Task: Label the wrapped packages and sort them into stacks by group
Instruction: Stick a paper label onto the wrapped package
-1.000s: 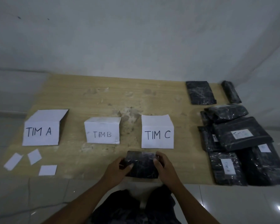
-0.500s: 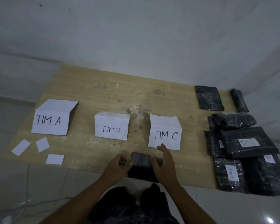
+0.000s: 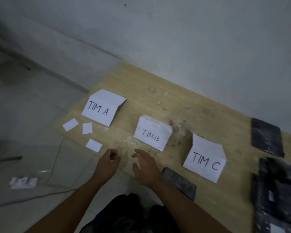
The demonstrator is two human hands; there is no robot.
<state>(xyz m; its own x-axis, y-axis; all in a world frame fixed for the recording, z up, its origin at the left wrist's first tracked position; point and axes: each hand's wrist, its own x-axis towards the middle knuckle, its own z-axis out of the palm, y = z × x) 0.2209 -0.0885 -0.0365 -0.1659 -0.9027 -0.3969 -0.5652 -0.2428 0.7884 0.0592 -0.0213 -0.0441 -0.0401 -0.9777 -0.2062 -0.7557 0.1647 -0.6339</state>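
Right hand (image 3: 144,163) over the near edge of the table (image 3: 158,98), fingers spread, holding nothing. Left hand (image 3: 107,163) beside it, fingers curled in (pinching something? cannot tell). One black wrapped package (image 3: 180,182) lies flat just right of the right wrist, before the TIM C sign (image 3: 205,161). Three blank labels (image 3: 94,145) at left. Three folded signs in all: TIM B sign (image 3: 152,132), TIM A sign (image 3: 102,108). Blurred package pile (image 3: 275,190) at right, count unclear.

Bare left hand (image 3: 107,163) with fingers curled inward, bare right hand (image 3: 145,165) palm down with fingers spread and relaxed, both forearms extended forward
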